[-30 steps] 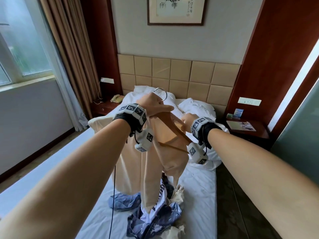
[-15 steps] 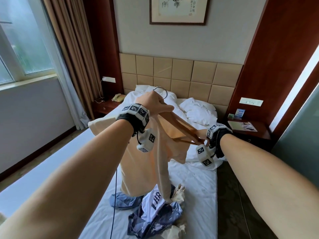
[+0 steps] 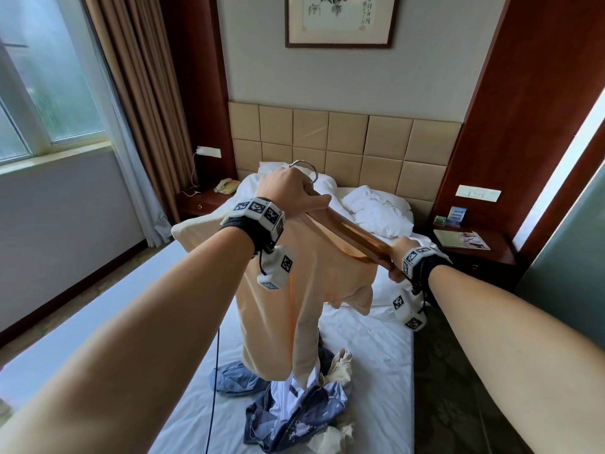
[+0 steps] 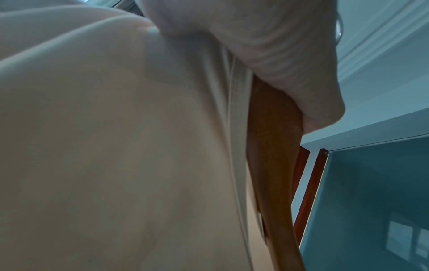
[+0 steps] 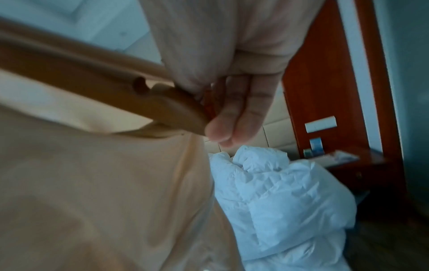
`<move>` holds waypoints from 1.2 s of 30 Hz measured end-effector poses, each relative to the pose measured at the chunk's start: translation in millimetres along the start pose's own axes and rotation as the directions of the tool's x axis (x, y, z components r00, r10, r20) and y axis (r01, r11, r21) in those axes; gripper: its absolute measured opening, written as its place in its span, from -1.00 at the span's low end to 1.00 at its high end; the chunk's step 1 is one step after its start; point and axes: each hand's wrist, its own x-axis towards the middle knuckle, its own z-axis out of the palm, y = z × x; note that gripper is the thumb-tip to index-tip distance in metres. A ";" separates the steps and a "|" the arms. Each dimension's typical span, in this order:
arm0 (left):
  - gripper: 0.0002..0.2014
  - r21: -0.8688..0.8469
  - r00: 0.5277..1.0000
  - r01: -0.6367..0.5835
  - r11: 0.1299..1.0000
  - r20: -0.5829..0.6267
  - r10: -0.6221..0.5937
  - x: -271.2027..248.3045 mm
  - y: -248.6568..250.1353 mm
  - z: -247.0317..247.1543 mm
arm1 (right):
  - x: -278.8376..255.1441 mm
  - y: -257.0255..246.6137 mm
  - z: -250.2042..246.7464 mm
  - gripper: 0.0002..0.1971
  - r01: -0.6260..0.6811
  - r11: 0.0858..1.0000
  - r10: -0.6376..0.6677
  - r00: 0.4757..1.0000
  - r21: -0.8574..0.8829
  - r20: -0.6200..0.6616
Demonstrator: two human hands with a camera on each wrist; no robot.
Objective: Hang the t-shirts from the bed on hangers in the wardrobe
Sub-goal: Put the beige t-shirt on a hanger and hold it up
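Observation:
A beige t-shirt (image 3: 294, 309) hangs from a wooden hanger (image 3: 357, 239) that I hold up over the bed (image 3: 370, 371). My left hand (image 3: 294, 191) grips the hanger's top, just under its metal hook (image 3: 309, 168). My right hand (image 3: 397, 260) holds the hanger's right end, which sticks out bare past the shirt's neck opening. The right wrist view shows that notched hanger end (image 5: 171, 108) against my fingers (image 5: 234, 110), with the beige t-shirt (image 5: 92, 183) below. In the left wrist view the beige t-shirt (image 4: 116, 146) covers most of the frame beside the hanger (image 4: 274, 165). A pile of t-shirts (image 3: 294, 417) lies on the bed below.
White pillows and a bunched duvet (image 3: 376, 214) lie at the bed's head. A nightstand (image 3: 471, 253) with leaflets stands at the right, another with a phone (image 3: 226, 186) at the left. A glass panel (image 3: 569, 231) runs along the right, with curtains (image 3: 144, 103) and a window at the left.
My right hand has slid outward along the hanger's right arm to its end. The hanger now tilts down to the right, and the shirt has shifted on it.

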 end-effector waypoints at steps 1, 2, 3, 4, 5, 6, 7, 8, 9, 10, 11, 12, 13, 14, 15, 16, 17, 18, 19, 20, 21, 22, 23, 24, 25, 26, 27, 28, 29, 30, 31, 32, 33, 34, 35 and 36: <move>-0.56 0.004 1.000 -0.004 1.000 -0.006 0.004 -0.9 0.4 0.5 | 0.7 1.0 -1.5 -0.84 -0.017 0.994 0.016 1.000 -0.112 -0.008; -0.56 0.010 1.000 -0.009 1.000 -0.010 0.009 -2.2 1.5 1.7 | -1.8 2.3 -2.6 -0.71 -0.040 0.984 0.037 0.999 -0.175 -0.023; -0.56 0.019 1.000 -0.014 1.000 -0.015 0.014 -3.6 3.6 2.7 | 2.9 1.8 -1.8 -0.62 -0.037 0.984 0.031 0.999 -0.176 -0.040; -0.56 0.027 1.000 -0.018 0.999 -0.023 0.019 -4.8 6.2 3.7 | 3.5 1.3 -0.7 -0.59 0.021 0.988 -0.030 0.998 -0.153 -0.060; -0.56 0.032 0.999 -0.020 0.999 -0.031 0.021 -5.6 8.7 4.0 | 10.6 2.6 0.4 -0.59 0.034 0.997 -0.038 0.997 -0.073 -0.064; -0.58 0.031 0.999 -0.019 0.999 -0.040 0.021 -5.8 10.7 3.4 | 10.2 4.2 -1.4 -0.59 0.061 0.998 -0.062 0.997 -0.028 -0.045; -0.59 0.025 0.999 -0.015 1.000 -0.048 0.016 -5.5 11.5 2.3 | 9.9 4.8 -4.2 -0.59 0.062 0.997 -0.060 0.998 0.051 -0.029; -0.61 0.017 0.998 -0.010 1.000 -0.055 0.011 -5.2 11.6 1.1 | 6.4 6.4 -7.5 -0.63 0.079 0.994 -0.079 0.997 0.071 -0.013; -0.62 0.007 0.998 -0.004 1.000 -0.059 0.004 -5.5 11.2 -0.1 | 7.0 7.0 -10.1 -0.68 0.063 0.990 -0.064 0.998 0.126 0.008; -0.63 -0.005 0.998 0.003 1.000 -0.061 -0.003 -5.8 10.5 -0.5 | 5.4 9.6 -12.2 -0.74 0.065 0.980 -0.070 0.997 0.188 0.020; -0.63 -0.015 0.998 0.007 1.000 -0.060 -0.008 -6.4 10.1 -0.8 | 5.9 12.3 -12.6 -0.79 0.034 0.953 -0.053 0.997 0.301 0.056; -0.63 -0.023 0.998 0.009 1.000 -0.059 -0.010 -7.0 9.8 -0.9 | 10.1 15.4 -13.1 -0.80 -0.001 0.936 -0.038 0.994 0.352 0.104; -0.64 -0.027 0.998 0.006 1.000 -0.055 -0.007 -7.3 9.9 -1.3 | 16.4 16.6 -12.9 -0.77 -0.001 0.920 -0.055 0.990 0.393 0.130; -0.64 -0.030 0.999 0.002 1.000 -0.047 -0.004 -7.3 10.2 -2.3 | 15.6 18.1 -13.7 -0.74 0.022 0.955 -0.063 0.989 0.294 0.132; -0.64 -0.033 0.999 -0.002 0.999 -0.039 0.001 -6.5 10.2 -3.9 | 19.6 21.6 -12.9 -0.74 0.059 0.976 -0.081 0.992 0.209 0.098; -0.63 -0.032 0.999 -0.008 0.999 -0.034 0.007 -5.2 10.3 -5.8 | 21.6 24.3 -12.6 -0.75 0.089 0.994 -0.093 0.993 0.057 0.067; -0.61 -0.025 0.999 -0.017 1.000 -0.031 0.016 -3.8 10.7 -7.3 | 19.6 24.4 -11.5 -0.72 0.107 0.992 -0.105 0.994 -0.074 0.029; -0.59 -0.014 0.999 -0.026 1.000 -0.036 0.025 -2.8 11.8 -8.8 | 14.6 23.1 -12.1 -0.69 0.120 0.963 -0.133 0.990 -0.240 -0.037; -0.58 -0.001 0.998 -0.034 0.999 -0.047 0.034 -2.2 13.4 -9.5 | 9.6 20.6 -12.0 -0.68 0.105 0.935 -0.149 0.983 -0.337 -0.107; -0.56 0.011 0.997 -0.041 0.999 -0.059 0.041 -1.7 15.4 -9.3 | 0.0 17.3 -12.0 -0.70 0.092 0.909 -0.170 0.973 -0.407 -0.160; -0.55 0.018 0.997 -0.044 0.999 -0.070 0.045 -1.3 17.5 -9.1 | -1.5 15.7 -10.3 -0.72 0.080 0.888 -0.190 0.961 -0.453 -0.202; -0.55 0.018 0.996 -0.041 0.999 -0.076 0.043 -0.7 18.9 -8.6 | -3.8 13.6 -9.9 -0.74 0.068 0.858 -0.212 0.950 -0.509 -0.231; -0.56 0.014 0.996 -0.033 0.999 -0.079 0.034 -0.2 20.0 -7.9 | -1.8 13.9 -8.7 -0.76 0.066 0.832 -0.245 0.935 -0.550 -0.257; -0.56 0.012 0.996 -0.022 1.000 -0.083 0.022 0.7 20.6 -7.7 | -3.3 14.1 -9.3 -0.76 0.070 0.793 -0.283 0.922 -0.605 -0.264; -0.57 0.014 0.996 -0.010 1.000 -0.087 0.011 1.8 20.6 -8.0 | -0.8 15.0 -9.6 -0.76 0.078 0.771 -0.316 0.908 -0.633 -0.274; -0.57 0.016 0.996 0.001 1.000 -0.091 0.001 2.5 20.5 -8.0 | -1.7 13.7 -9.4 -0.75 0.079 0.748 -0.333 0.904 -0.658 -0.269; -0.57 0.017 0.996 0.010 1.000 -0.093 -0.008 2.9 20.3 -7.5 | 0.3 12.6 -8.2 -0.74 0.078 0.747 -0.328 0.907 -0.661 -0.263; -0.57 0.020 0.995 0.015 1.000 -0.095 -0.013 3.2 20.8 -7.0 | 0.7 12.0 -8.1 -0.73 0.088 0.739 -0.337 0.907 -0.668 -0.254; -0.57 0.027 0.995 0.019 0.999 -0.094 -0.017 3.1 21.3 -6.2 | 0.7 9.5 -8.0 -0.72 0.086 0.754 -0.319 0.915 -0.652 -0.248; -0.57 0.035 0.996 0.024 0.999 -0.090 -0.020 2.9 21.6 -5.5 | 0.3 8.0 -7.3 -0.71 0.092 0.739 -0.324 0.917 -0.667 -0.233; -0.57 0.037 0.996 0.028 0.999 -0.083 -0.025 2.4 21.1 -5.3 | -0.1 7.8 -6.8 -0.70 0.101 0.743 -0.320 0.921 -0.662 -0.220; -0.58 0.032 0.996 0.034 0.999 -0.081 -0.032 2.1 19.4 -4.9 | 0.0 8.6 -5.8 -0.70 0.114 0.745 -0.322 0.924 -0.657 -0.205; -0.58 0.024 0.995 0.044 0.999 -0.087 -0.042 2.5 16.8 -4.9 | -0.9 10.1 -6.0 -0.69 0.123 0.744 -0.326 0.925 -0.656 -0.197; -0.58 0.012 0.994 0.056 0.998 -0.097 -0.054 2.8 13.6 -5.4 | -2.1 11.4 -5.7 -0.69 0.121 0.784 -0.297 0.934 -0.609 -0.197; -0.57 -0.003 0.992 0.066 0.998 -0.105 -0.066 2.7 10.3 -5.9 | 2.9 15.6 -2.7 -0.68 0.135 0.831 -0.272 0.945 -0.539 -0.183; -0.57 -0.014 0.991 0.073 0.997 -0.109 -0.074 3.1 7.4 -6.1 | 4.8 18.1 -2.2 -0.68 0.123 0.919 -0.194 0.968 -0.376 -0.157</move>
